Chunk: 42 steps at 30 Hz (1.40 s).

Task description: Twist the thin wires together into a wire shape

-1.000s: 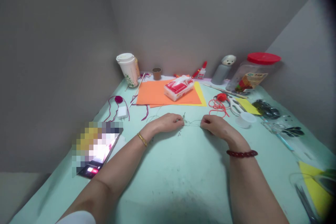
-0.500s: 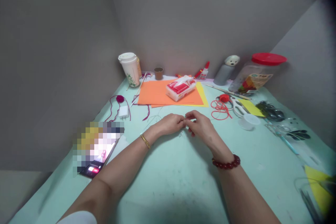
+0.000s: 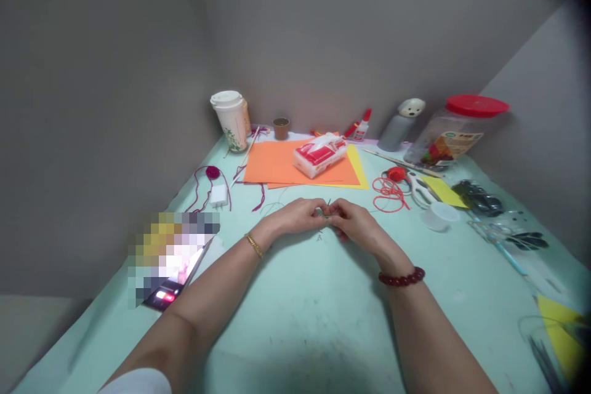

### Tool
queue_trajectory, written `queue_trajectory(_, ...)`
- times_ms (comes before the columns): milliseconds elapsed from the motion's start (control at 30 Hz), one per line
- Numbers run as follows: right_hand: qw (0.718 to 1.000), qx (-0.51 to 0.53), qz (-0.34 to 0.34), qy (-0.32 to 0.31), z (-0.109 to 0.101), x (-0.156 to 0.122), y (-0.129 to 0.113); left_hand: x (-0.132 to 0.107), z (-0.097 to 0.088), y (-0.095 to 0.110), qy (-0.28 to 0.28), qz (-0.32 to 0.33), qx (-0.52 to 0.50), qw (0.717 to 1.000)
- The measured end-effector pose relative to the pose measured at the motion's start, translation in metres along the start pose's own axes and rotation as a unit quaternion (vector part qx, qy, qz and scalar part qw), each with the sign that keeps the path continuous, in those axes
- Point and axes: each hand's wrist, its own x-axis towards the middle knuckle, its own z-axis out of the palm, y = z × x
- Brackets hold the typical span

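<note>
My left hand [image 3: 303,215] and my right hand [image 3: 354,221] meet over the middle of the green table cover [image 3: 295,308]. Both are closed in a pinch, fingertips nearly touching. Between them shows a thin dark strand [image 3: 329,202], like wire or thread; most of it is hidden by the fingers. Under the fingertips, a few tiny dark bits [image 3: 319,236] are on the cover. A faint thin strand [image 3: 277,204] lies beyond my left wrist.
Behind my hands, a tissue pack [image 3: 319,157] rests on orange paper [image 3: 268,163]. To the right are red cord [image 3: 388,194], scissors [image 3: 420,189], a small clear cup [image 3: 439,215] and a red-lidded jar [image 3: 446,135]. A phone [image 3: 178,277], charger [image 3: 218,196] and lidded cup [image 3: 231,123] stand left.
My fingertips have drawn slightly apart, and more of the thin strand shows between them. My right hand has tilted a little. The objects on the table stay put.
</note>
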Motion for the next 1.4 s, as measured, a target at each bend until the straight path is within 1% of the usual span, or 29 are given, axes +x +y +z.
queue_trajectory(100,0.999,-0.034,-0.013,-0.008,-0.001,-0.001,0.001,-0.001,-0.006,-0.004,-0.012,0.006,-0.018,1.0)
queue_trajectory(200,0.993,-0.099,-0.058,-0.02,-0.001,-0.001,0.0,-0.001,-0.01,-0.009,-0.025,0.003,-0.034,0.999)
queue_trajectory(233,0.99,-0.117,-0.072,-0.02,-0.001,-0.001,-0.001,0.0,-0.011,-0.011,-0.02,-0.001,-0.043,0.999)
queue_trajectory(267,0.988,-0.131,-0.083,-0.016,-0.001,0.0,-0.001,0.0,-0.011,-0.012,-0.006,-0.006,-0.052,0.999)
queue_trajectory(333,0.984,-0.146,-0.099,-0.006,-0.001,0.002,0.0,0.002,-0.008,-0.012,0.042,-0.023,-0.057,0.997)
queue_trajectory(400,0.982,-0.149,-0.112,-0.002,-0.001,0.003,0.002,0.005,-0.003,-0.011,0.087,-0.048,-0.038,0.994)
queue_trajectory(433,0.982,-0.15,-0.114,-0.004,-0.001,0.004,0.003,0.006,0.001,-0.011,0.101,-0.06,-0.021,0.993)
queue_trajectory(600,0.982,-0.158,-0.099,-0.023,-0.005,0.003,0.005,0.012,0.014,-0.008,0.135,-0.084,0.064,0.985)
queue_trajectory(733,0.985,-0.152,-0.08,-0.027,-0.006,0.001,0.002,0.012,0.013,-0.009,0.168,-0.088,0.067,0.98)
queue_trajectory(800,0.985,-0.15,-0.075,-0.03,-0.006,0.001,0.001,0.011,0.012,-0.009,0.164,-0.081,0.065,0.981)
queue_trajectory(900,0.986,-0.145,-0.077,-0.032,-0.006,0.0,-0.001,0.01,0.013,-0.01,0.13,-0.05,0.086,0.987)
queue_trajectory(967,0.986,-0.142,-0.078,-0.033,-0.006,0.0,-0.001,0.011,0.014,-0.011,0.127,-0.044,0.107,0.985)
queue_trajectory(1033,0.986,-0.144,-0.074,-0.03,-0.006,0.0,-0.001,0.012,0.015,-0.013,0.149,-0.056,0.111,0.981)
queue_trajectory(1200,0.986,-0.147,-0.067,-0.03,-0.005,0.0,0.001,0.014,0.01,-0.016,0.205,-0.1,0.079,0.97)
queue_trajectory(1267,0.986,-0.144,-0.077,-0.028,-0.005,0.0,0.001,0.014,0.009,-0.017,0.217,-0.111,0.074,0.967)
queue_trajectory(1400,0.989,-0.124,-0.079,-0.029,-0.004,0.001,0.002,0.013,0.008,-0.02,0.221,-0.12,0.091,0.964)
